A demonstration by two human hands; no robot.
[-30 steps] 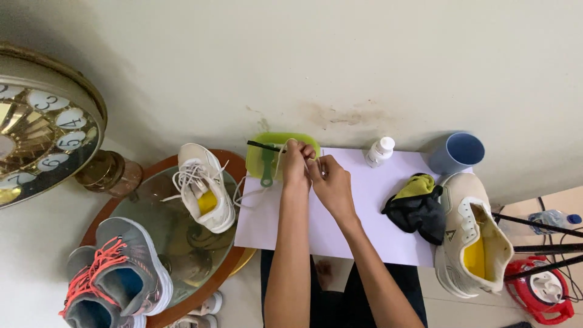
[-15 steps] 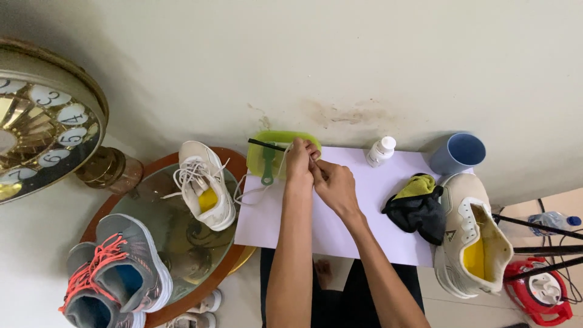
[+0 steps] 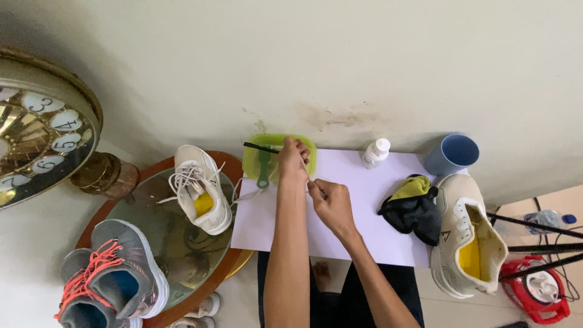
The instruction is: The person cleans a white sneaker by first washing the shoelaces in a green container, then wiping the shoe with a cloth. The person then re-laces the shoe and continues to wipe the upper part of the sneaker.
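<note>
My left hand (image 3: pixel 294 159) is closed over the edge of a green plastic basin (image 3: pixel 252 159), pinching one end of a white shoelace (image 3: pixel 305 168). My right hand (image 3: pixel 332 201) sits a little nearer my body on the white sheet (image 3: pixel 364 200) and grips the lace's other part, so a short stretch runs taut between the hands. A green brush (image 3: pixel 263 169) and a thin black stick (image 3: pixel 260 146) lie in the basin. A loose lace (image 3: pixel 248 195) trails left toward a white sneaker (image 3: pixel 200 194).
The white sneaker rests on a round glass table (image 3: pixel 152 237) with a grey and coral sneaker (image 3: pixel 112 282). On the sheet are a small white bottle (image 3: pixel 375 152), a black and yellow cloth (image 3: pixel 413 206), a blue cup (image 3: pixel 452 155) and another cream sneaker (image 3: pixel 467 240). A large clock (image 3: pixel 42 127) stands left.
My right hand has drawn back from the basin toward my body, stretching the lace out from my left hand, which stays at the basin.
</note>
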